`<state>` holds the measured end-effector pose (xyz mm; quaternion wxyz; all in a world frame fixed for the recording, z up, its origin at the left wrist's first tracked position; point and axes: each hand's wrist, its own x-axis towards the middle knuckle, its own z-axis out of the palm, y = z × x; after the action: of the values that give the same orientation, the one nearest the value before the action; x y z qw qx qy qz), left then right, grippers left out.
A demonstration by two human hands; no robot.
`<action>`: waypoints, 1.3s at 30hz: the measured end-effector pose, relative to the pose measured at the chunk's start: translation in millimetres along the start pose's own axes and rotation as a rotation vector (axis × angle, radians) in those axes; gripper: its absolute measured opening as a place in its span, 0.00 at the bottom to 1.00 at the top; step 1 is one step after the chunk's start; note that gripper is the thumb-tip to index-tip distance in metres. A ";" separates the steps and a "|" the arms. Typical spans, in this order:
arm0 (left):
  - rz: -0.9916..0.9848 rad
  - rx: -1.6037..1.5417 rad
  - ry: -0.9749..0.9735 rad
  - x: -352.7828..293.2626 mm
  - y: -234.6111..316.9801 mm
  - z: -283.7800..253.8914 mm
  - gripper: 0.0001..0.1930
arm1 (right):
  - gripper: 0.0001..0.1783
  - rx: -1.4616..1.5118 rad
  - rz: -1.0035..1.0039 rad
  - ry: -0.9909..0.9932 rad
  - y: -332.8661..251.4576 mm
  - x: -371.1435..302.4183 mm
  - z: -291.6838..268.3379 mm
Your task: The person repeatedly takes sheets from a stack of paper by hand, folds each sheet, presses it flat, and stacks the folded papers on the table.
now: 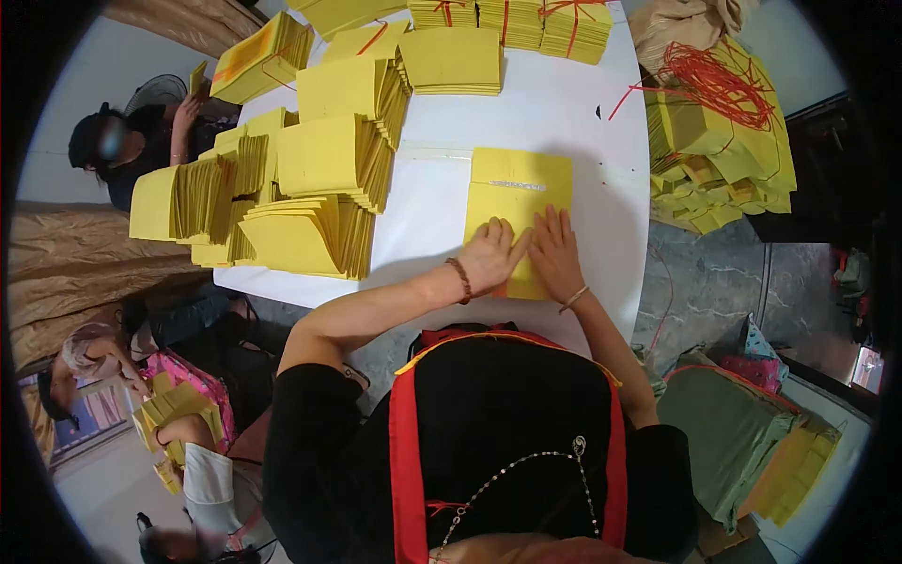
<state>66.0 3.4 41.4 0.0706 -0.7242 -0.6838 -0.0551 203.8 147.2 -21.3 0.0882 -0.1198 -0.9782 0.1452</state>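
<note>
A flat yellow paper piece, which looks like an envelope (516, 167), lies on the white table (427, 202) right in front of me. Across its upper part runs a crease with a whitish, shiny strip. My left hand (489, 256) presses on its lower left part, fingers slightly bent and apart. Beside it, my right hand (556, 254) lies flat along the right edge with fingers stretched. Both hands nearly touch at the thumbs, and neither grips anything. A little orange-red shows at the lower edge under my left hand.
Fanned stacks of yellow envelopes (319, 155) fill the table's left side. Bundles tied with red string (573, 33) stand at the far edge. More bundles and a red string coil (719, 85) are at right. Other people (136, 150) work at left. A green sack (723, 428) sits lower right.
</note>
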 end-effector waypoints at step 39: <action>-0.459 0.229 0.065 122.3 -283.2 67.4 0.27 | 0.17 0.535 0.605 0.385 32.4 7.8 1.7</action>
<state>-210.6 151.2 4.2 0.1598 -0.5353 -0.8293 -0.0153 202.7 178.9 -31.7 0.2499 -0.3984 -0.7929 0.3875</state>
